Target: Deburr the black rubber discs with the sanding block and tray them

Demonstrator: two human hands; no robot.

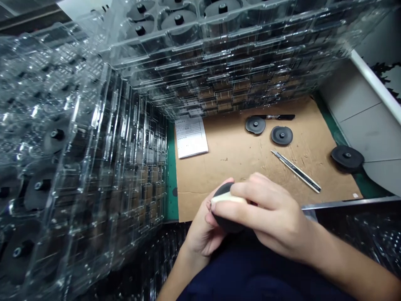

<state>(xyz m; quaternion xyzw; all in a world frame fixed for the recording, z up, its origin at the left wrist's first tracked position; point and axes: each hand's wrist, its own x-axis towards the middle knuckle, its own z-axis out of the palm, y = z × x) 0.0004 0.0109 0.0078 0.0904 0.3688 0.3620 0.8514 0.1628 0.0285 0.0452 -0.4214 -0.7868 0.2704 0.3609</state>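
Near the front edge of the cardboard, my left hand [200, 232] is closed around a black disc [231, 225], held tilted on edge. My right hand [275, 211] is closed on a cream-coloured block [226, 198] and presses it against the disc; its exact kind cannot be made out. The fingers hide much of both things. Beyond my hands, two similar black discs with central hubs lie on the cardboard, a left one [255, 125] and a right one [282, 135]. A white-and-black utility knife [296, 170] rests in front of them.
Tall stacks of clear plastic trays, one at the back [219, 62] and one at the left [119, 167], wall in the cardboard sheet [225, 142]. On it lie printed paper [191, 138] and a black pen-like tool [278, 117]. Another disc [347, 158] sits by the right wall.
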